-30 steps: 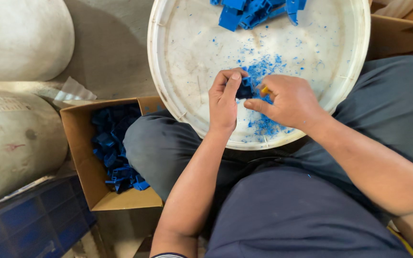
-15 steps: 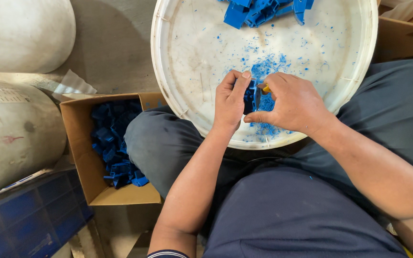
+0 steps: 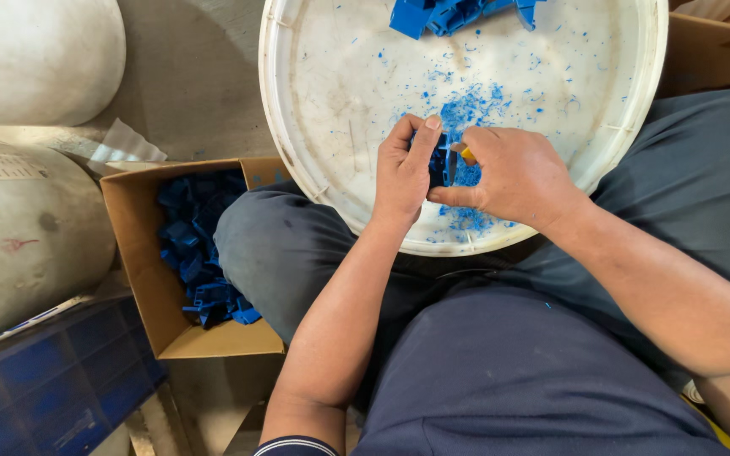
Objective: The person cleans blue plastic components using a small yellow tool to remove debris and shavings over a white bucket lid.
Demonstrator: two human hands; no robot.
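My left hand (image 3: 405,169) grips a small blue plastic part (image 3: 441,162) over a round white tray (image 3: 314,127) that rests on my lap. My right hand (image 3: 509,173) is closed around a small tool with a yellow-orange handle (image 3: 467,154), its end against the blue part. Blue shavings (image 3: 475,105) are scattered on the tray under and beyond both hands. A pile of several more blue plastic parts (image 3: 454,13) lies at the tray's far edge.
An open cardboard box (image 3: 141,253) with several blue plastic parts (image 3: 200,253) stands on the floor by my left knee. White drums (image 3: 19,228) stand at the left. Another cardboard box (image 3: 711,51) is at the upper right. A blue crate (image 3: 52,380) is at lower left.
Both hands stay together on the blue part; my left thumb has shifted a little along it. The view has moved slightly, nothing else differs.
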